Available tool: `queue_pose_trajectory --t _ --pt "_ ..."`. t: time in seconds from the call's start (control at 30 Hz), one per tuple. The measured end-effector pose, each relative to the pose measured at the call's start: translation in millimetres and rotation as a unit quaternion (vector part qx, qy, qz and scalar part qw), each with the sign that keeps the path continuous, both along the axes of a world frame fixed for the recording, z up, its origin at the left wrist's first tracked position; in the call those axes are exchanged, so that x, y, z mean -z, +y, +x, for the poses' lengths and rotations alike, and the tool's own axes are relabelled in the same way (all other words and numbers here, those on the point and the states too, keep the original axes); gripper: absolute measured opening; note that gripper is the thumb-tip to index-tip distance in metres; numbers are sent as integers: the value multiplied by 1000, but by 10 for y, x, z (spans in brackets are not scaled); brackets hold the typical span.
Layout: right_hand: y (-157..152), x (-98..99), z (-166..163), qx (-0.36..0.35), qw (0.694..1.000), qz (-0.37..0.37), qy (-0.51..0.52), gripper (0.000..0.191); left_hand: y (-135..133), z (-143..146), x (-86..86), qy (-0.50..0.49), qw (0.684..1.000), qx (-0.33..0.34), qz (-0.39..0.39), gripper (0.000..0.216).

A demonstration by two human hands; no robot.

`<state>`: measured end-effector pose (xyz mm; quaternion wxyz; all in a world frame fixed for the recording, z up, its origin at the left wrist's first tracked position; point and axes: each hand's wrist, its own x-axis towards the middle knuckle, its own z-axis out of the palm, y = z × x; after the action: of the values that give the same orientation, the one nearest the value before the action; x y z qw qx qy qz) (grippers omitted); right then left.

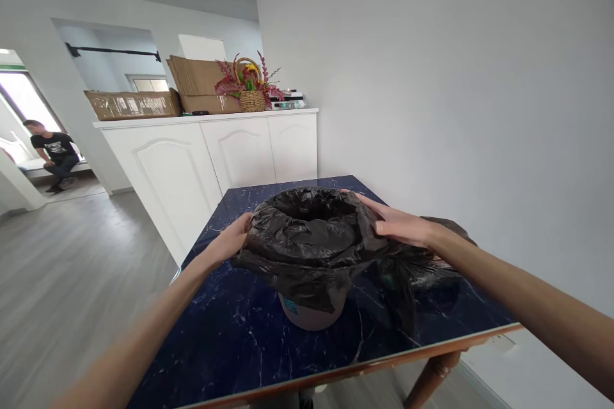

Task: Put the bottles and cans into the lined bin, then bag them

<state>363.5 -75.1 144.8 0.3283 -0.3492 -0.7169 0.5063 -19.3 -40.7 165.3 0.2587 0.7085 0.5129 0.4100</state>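
A small pale bin stands on a dark blue marble-look table. A black plastic bag is draped over its rim and hangs down its sides. My left hand grips the bag's folded edge on the left side, fingers curled into the plastic. My right hand lies on the bag's right rim with fingers stretched out along the plastic. More loose black plastic trails on the table under my right forearm.
The table's wooden front edge is near me, and a white wall runs close on the right. A white cabinet behind the table carries cardboard boxes and a flower basket. A person crouches in the far left doorway.
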Motion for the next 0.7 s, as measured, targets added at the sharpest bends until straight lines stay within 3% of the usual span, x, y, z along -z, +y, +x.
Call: queue_pose_trajectory --t 0.1,0.2,0.33,0.47,0.6,0.7 --pt "-138 146 8 20 998 15 -65 138 -163 -25 30 -27 999 18 5 70" --pt "-242 363 -39 -8 993 29 -113 135 -323 -53 100 -67 996 57 6 70" --pt "-369 488 -80 -26 989 47 -136 127 -504 -113 265 -14 988 142 -52 109" --pt "-547 301 -62 44 989 86 -113 130 -574 -172 468 42 984 163 -57 129" --pt "-762 12 -157 163 947 258 -103 89 -517 -260 729 87 979 179 -38 138" --pt "-865 -120 -356 171 899 372 -153 66 -401 -375 998 133 971 195 -36 139"
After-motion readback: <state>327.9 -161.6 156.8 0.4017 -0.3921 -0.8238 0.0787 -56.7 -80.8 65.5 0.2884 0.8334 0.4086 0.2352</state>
